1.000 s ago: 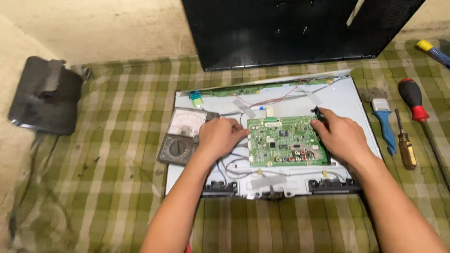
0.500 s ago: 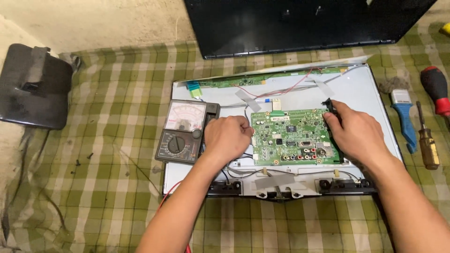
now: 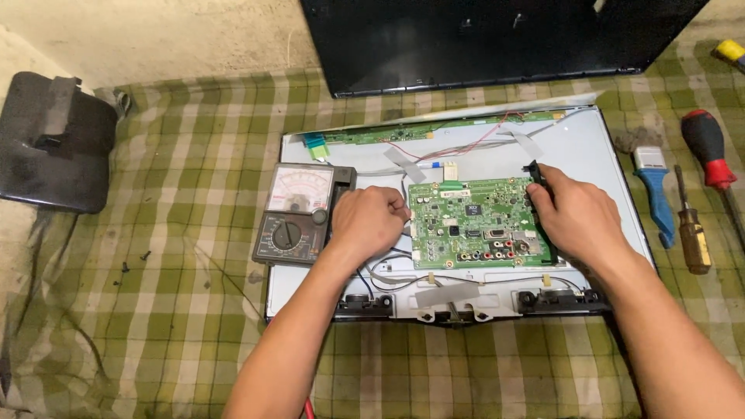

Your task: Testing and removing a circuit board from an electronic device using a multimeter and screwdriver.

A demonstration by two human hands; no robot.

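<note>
Flanking green circuit board (image 3: 475, 223) edges, both hands (image 3: 371, 221)

Dim, warm overhead light is falling evenly; shadows are staying soft, focus sharp, edges bending slightly.

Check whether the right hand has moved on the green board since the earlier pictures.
No. The right hand stays on the green board's right edge, fingers on a black part; only the camera shifted.

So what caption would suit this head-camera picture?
Two hands, left hand and right hand, at a green circuit board beside an analog multimeter.
</note>
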